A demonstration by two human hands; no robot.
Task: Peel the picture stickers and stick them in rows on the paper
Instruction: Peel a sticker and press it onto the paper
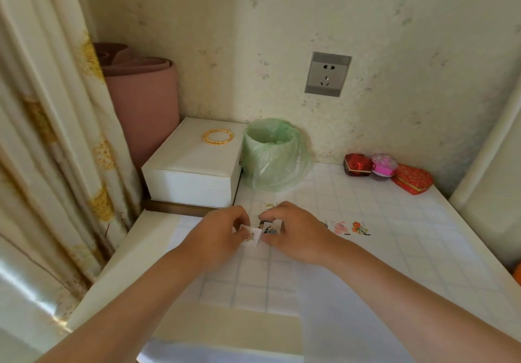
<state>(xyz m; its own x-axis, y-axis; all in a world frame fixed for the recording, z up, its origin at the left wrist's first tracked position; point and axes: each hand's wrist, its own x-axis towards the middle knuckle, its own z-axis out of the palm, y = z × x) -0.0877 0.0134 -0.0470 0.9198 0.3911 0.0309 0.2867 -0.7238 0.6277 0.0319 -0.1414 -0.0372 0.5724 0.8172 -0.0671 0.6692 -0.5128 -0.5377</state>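
A thin, see-through white paper (332, 283) lies over the checked table top. Both hands meet at its far middle. My left hand (217, 235) pinches a small white backing piece (252, 235) with a faint picture on it. My right hand (296, 231) pinches a small picture sticker (269, 228) with dark and blue colours, right beside the backing. To the right of my right hand, a row of stuck picture stickers (351, 227) runs across the paper, pink and orange ones among them. More stickers near the hands are partly hidden.
A bin lined with a green bag (272, 154) stands behind the hands. Left of it is a white box (194, 171) with gold bangles (217, 136) on top. Red and pink gift boxes (386, 169) sit at the back right. A curtain (50, 137) hangs at left.
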